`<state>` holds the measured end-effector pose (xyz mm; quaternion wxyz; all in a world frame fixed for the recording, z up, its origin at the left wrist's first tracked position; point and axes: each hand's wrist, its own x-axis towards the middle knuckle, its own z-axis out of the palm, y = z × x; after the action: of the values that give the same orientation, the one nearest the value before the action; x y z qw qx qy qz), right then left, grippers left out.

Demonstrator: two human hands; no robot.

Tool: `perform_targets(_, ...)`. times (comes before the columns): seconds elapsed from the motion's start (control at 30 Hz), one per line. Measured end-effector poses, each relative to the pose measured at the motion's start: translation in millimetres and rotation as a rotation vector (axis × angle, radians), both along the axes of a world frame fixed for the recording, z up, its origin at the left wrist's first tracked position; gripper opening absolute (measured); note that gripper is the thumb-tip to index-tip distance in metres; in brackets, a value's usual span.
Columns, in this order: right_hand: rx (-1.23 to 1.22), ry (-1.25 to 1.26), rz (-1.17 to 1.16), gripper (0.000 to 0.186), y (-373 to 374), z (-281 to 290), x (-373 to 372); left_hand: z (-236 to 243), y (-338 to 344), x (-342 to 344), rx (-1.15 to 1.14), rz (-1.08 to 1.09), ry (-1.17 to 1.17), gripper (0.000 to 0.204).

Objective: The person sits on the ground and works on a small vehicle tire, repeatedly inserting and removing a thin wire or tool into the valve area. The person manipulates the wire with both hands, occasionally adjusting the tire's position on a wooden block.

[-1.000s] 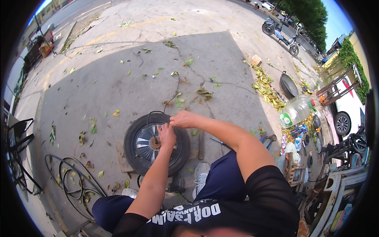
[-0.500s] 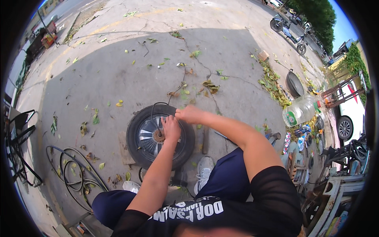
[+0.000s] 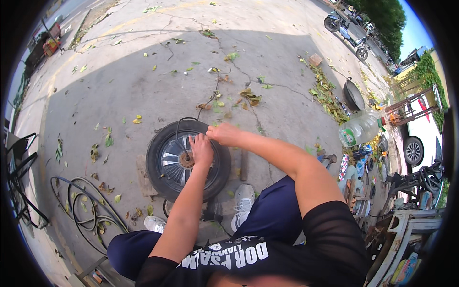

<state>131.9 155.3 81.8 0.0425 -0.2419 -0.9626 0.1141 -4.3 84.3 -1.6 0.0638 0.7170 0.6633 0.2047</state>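
Cracked concrete pavement [image 3: 143, 86], half in shade and scattered with dry leaves, is serving as our working ground, and we are crouching over one small wheel [image 3: 187, 160] that is lying flat on it, black tyre outermost and silver spoked rim facing up. We are resting our left hand [image 3: 201, 149] on the middle of the wheel, its grip curled down beside the rusty hub [image 3: 186, 160]; whether those fingers are actually pinching anything we cannot tell, since the hand is covering the spot. We are reaching our right hand [image 3: 224, 134] across to the far upper edge of the tyre, clenched there on the rubber or on something at its rim that we cannot make out. The wheel is lying straight ahead of us, between our two light shoes, and its axle is pointing up toward the camera, so the hub is sitting just left of the left grip and the left hand is the nearer of the two to it. A thin black cable [image 3: 178, 129] is looping up from the hub over the tyre's far side. Counting what is lying around: one wheel, one hub, two hands on it, one bar-like tool [image 3: 244, 165] lying on the ground just right of the tyre, one coil of dark hose [image 3: 83, 210] well to the left, one large clear water jug [image 3: 358, 128] and one dark pan [image 3: 353, 95] far off to the right.
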Motion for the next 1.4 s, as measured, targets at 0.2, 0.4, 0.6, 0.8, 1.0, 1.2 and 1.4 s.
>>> perform_targets(0.2,0.014,-0.041,0.029,0.007,2,6,-1,1,-1,0,0.02,0.004,-0.105,0.014)
perform_targets(0.4,0.127,-0.066,0.088,0.008,14,20,-18,35,-36,-19,0.203,0.019,-0.463,0.031)
perform_targets(0.6,0.18,0.026,-0.078,0.009,10,64,-23,81,-108,-40,0.058,-0.104,-0.598,0.013)
perform_targets(0.8,0.238,0.045,-0.002,0.014,-8,73,-20,71,-181,-115,0.038,0.497,-0.942,0.034)
perform_targets(1.0,0.244,0.051,-0.016,0.014,-27,110,-27,-34,-235,-205,-0.016,0.914,-0.914,0.032)
perform_targets(1.2,0.063,0.221,-0.11,0.02,-66,151,-34,-92,-268,-168,-0.382,0.804,-0.623,0.021)
perform_targets(1.4,-0.716,0.362,-0.328,0.028,-79,167,-31,-118,-282,-148,-0.397,0.703,-0.407,0.016)
